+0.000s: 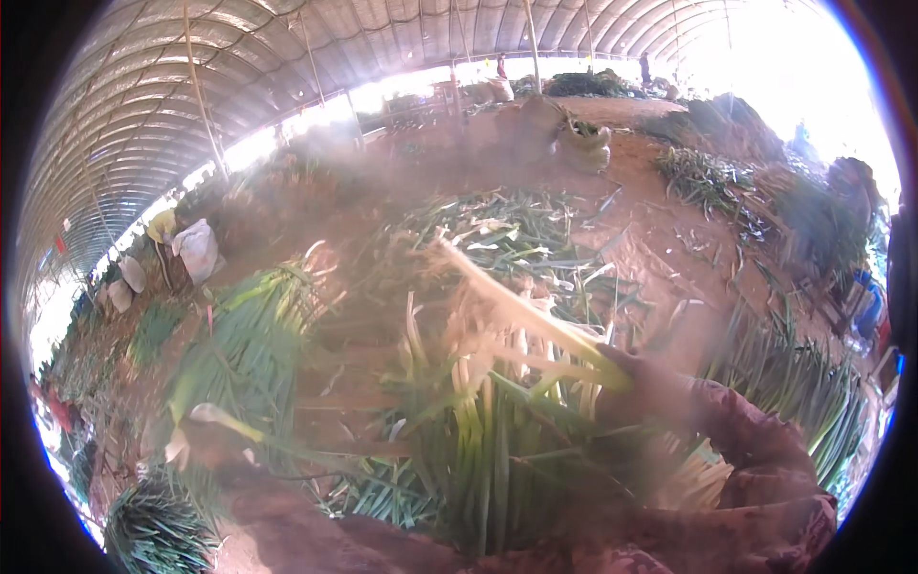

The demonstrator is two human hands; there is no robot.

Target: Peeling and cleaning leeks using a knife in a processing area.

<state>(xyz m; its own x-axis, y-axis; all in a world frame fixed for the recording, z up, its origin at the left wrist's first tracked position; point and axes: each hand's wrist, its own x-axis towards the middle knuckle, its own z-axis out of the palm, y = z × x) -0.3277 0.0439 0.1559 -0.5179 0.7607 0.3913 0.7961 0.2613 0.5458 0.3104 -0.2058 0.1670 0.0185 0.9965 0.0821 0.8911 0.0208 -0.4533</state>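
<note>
My right hand (643, 381), in a patterned sleeve, is closed around a long green onion (516, 308). Its pale root end points up and to the left, over the middle of the view. Beneath it lies a bundle of green onions (483, 430), white ends away from me and leaves toward me. My left hand (253, 483) is low on the left, dark and smeared, so its fingers cannot be made out. Just above it a pale-ended onion stalk (225, 418) stretches to the right; whether the hand grips it is unclear.
Another green onion heap (249, 344) lies to the left, with a dark green bundle (158, 526) nearer me. Loose leaves (507, 230) litter the ground ahead. More onions (794, 383) stand at right. White sacks (197, 251) and a filled sack (585, 145) sit farther off.
</note>
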